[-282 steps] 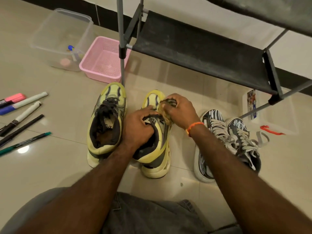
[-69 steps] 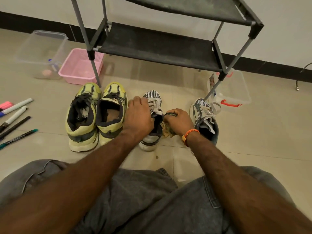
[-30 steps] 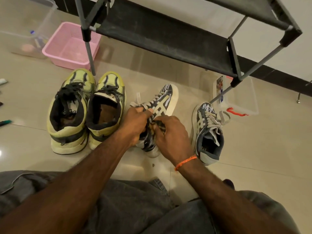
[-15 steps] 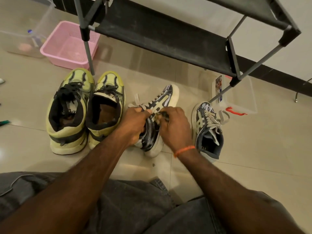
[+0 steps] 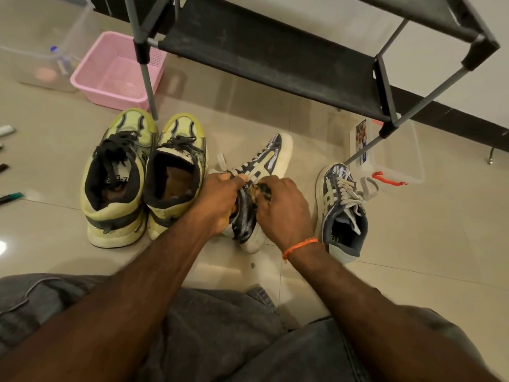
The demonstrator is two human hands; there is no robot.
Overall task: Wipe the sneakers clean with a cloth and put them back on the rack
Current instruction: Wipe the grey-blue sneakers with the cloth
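Head view: left hand [image 5: 217,205] grips the tilted dark striped sneaker [image 5: 259,183] on the floor; right hand [image 5: 283,208], its grip pinching the cloth [image 5: 261,190], rubs its side. Its mate [image 5: 341,210] and the yellow pair [image 5: 143,177] stand nearby; the rack [image 5: 275,59] holds none, so wiping and returning apparently remain.

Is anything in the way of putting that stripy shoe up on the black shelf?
Nothing visible: the shelf is bare, and only open floor lies between it and the stripy shoe.

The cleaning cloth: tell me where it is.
In the head view, the cloth is bunched in the right hand, pressed against the tilted dark sneaker.
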